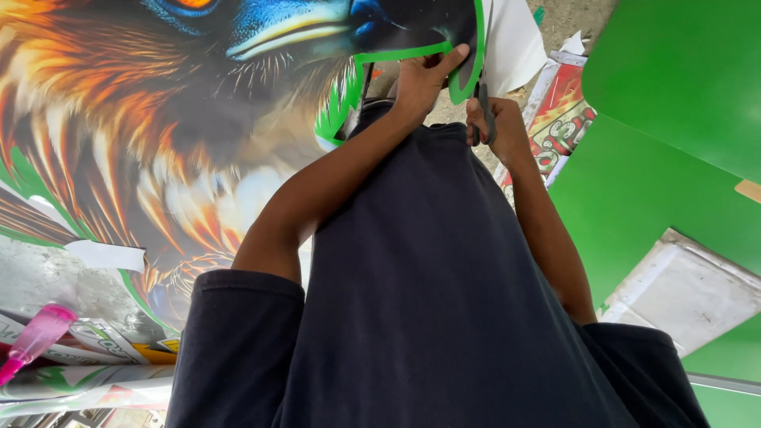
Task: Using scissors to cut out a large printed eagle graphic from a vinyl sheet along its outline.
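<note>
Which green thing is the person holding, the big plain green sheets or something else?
It is the green border round the big bird picture, pinched by the left hand beside the scissors. The plain green sheets lie untouched on the right.

A dark navy garment covers the torso, its short sleeves ending above the elbows at seven and four o'clock; forearms bare, no rings or watch.
</note>
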